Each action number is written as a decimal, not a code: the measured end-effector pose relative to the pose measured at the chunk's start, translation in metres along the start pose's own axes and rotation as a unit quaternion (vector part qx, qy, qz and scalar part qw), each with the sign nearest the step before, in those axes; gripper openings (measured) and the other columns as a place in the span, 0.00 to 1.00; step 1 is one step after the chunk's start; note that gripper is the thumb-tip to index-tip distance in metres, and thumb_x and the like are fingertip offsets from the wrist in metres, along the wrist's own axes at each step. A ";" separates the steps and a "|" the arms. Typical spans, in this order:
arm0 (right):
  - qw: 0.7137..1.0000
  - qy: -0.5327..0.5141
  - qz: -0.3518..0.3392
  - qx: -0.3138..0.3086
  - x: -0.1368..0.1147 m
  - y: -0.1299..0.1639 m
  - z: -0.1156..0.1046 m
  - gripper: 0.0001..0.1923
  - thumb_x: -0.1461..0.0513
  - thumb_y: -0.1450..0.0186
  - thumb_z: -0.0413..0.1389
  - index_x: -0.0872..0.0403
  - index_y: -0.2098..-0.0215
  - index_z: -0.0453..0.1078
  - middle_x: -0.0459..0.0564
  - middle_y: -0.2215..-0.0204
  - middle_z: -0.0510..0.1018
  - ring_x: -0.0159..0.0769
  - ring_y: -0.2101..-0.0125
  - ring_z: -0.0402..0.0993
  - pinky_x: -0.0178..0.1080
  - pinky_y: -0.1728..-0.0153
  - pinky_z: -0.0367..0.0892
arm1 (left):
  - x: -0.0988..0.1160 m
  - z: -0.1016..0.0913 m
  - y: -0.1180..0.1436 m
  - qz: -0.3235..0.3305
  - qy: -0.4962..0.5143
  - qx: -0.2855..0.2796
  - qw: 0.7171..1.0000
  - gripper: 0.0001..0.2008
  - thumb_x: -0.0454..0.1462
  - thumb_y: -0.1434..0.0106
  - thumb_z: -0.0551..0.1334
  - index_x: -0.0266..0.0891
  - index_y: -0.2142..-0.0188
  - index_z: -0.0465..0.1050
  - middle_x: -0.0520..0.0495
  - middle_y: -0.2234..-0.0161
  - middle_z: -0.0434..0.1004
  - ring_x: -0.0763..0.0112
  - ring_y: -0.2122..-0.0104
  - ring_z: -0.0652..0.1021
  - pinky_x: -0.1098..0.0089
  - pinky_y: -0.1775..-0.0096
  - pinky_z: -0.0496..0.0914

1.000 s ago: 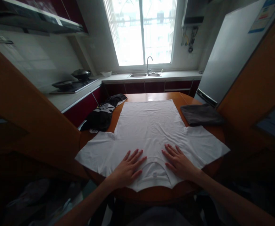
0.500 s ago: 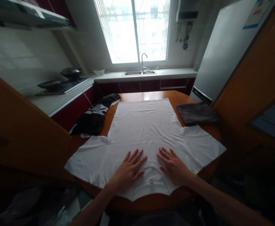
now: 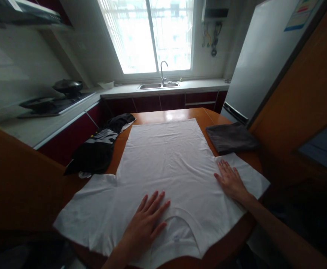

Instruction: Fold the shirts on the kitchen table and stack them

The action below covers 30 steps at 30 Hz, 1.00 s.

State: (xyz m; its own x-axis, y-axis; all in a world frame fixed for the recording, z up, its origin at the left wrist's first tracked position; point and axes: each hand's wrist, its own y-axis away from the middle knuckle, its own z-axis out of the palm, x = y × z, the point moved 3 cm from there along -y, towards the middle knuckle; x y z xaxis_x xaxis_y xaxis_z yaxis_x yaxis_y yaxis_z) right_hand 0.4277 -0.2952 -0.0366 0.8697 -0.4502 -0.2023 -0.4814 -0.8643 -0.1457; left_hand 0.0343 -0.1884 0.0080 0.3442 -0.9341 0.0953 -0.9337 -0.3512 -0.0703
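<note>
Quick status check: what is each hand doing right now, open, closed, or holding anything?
Left hand: open, flat on the white T-shirt beside the collar, holding nothing.
Right hand: open, flat on the shirt's right sleeve, holding nothing.

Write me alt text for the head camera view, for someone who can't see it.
A white T-shirt lies spread flat on a round wooden table, with the left hand pressed flat beside its collar and the right hand flat on its right sleeve. A black garment lies on the table's left side, a folded dark grey cloth on its right, in a kitchen.
</note>
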 end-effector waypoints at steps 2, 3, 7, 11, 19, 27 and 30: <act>1.000 -0.013 0.008 0.019 -0.007 -0.011 -0.007 0.35 0.48 0.27 0.37 0.59 0.28 0.51 0.62 0.30 0.54 0.50 0.30 0.47 0.57 0.34 0.49 | 0.001 0.000 0.000 0.005 -0.022 0.014 1.000 0.31 0.48 0.26 0.54 0.55 0.28 0.44 0.50 0.28 0.45 0.55 0.30 0.55 0.49 0.33 0.53; 0.999 -0.020 0.001 0.031 -0.015 -0.022 -0.012 0.35 0.49 0.26 0.38 0.62 0.29 0.52 0.64 0.30 0.54 0.50 0.30 0.47 0.56 0.34 0.49 | 0.001 -0.001 0.000 0.006 -0.033 0.019 0.999 0.31 0.48 0.26 0.54 0.54 0.28 0.44 0.50 0.27 0.45 0.56 0.30 0.55 0.50 0.33 0.53; 0.998 -0.038 -0.052 0.028 -0.061 -0.092 -0.019 0.34 0.53 0.26 0.39 0.67 0.30 0.53 0.64 0.29 0.51 0.48 0.29 0.44 0.50 0.32 0.46 | 0.001 0.000 0.000 0.015 -0.048 0.030 0.998 0.31 0.48 0.27 0.54 0.53 0.28 0.46 0.49 0.28 0.46 0.56 0.30 0.56 0.51 0.32 0.51; 0.999 -0.033 -0.013 -0.014 -0.090 -0.164 -0.002 0.35 0.55 0.27 0.40 0.70 0.29 0.48 0.66 0.28 0.44 0.48 0.28 0.39 0.50 0.32 0.42 | 0.002 -0.004 -0.001 0.017 -0.043 0.036 0.998 0.31 0.48 0.27 0.54 0.53 0.28 0.47 0.50 0.28 0.48 0.57 0.31 0.57 0.52 0.32 0.51; 1.000 0.005 0.018 -0.023 -0.070 -0.193 0.036 0.37 0.50 0.26 0.37 0.70 0.29 0.49 0.64 0.29 0.50 0.47 0.29 0.43 0.45 0.31 0.38 | 0.005 -0.006 0.002 0.001 -0.021 0.028 0.999 0.30 0.47 0.26 0.54 0.54 0.29 0.47 0.51 0.28 0.47 0.57 0.30 0.55 0.51 0.32 0.52; 1.000 -0.002 0.023 -0.021 -0.073 -0.195 0.033 0.37 0.51 0.26 0.37 0.71 0.30 0.50 0.65 0.29 0.52 0.47 0.29 0.43 0.46 0.31 0.39 | 0.005 -0.005 0.004 -0.016 0.029 0.009 0.999 0.31 0.47 0.27 0.55 0.56 0.28 0.46 0.50 0.27 0.44 0.55 0.30 0.54 0.47 0.33 0.53; 0.999 -0.009 0.029 -0.011 -0.069 -0.194 0.033 0.36 0.51 0.27 0.39 0.69 0.31 0.53 0.64 0.30 0.54 0.46 0.30 0.45 0.44 0.32 0.40 | 0.007 -0.006 0.004 -0.021 0.045 -0.001 0.999 0.32 0.48 0.27 0.56 0.56 0.28 0.45 0.50 0.27 0.44 0.54 0.30 0.53 0.46 0.33 0.53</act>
State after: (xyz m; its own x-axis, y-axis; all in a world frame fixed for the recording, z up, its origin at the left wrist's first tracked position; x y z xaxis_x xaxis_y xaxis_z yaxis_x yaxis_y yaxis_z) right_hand 0.4577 -0.0887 -0.0267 0.8379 -0.4962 -0.2272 -0.5285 -0.8417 -0.1109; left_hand 0.0329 -0.1959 0.0148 0.3737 -0.9085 0.1871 -0.9186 -0.3905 -0.0614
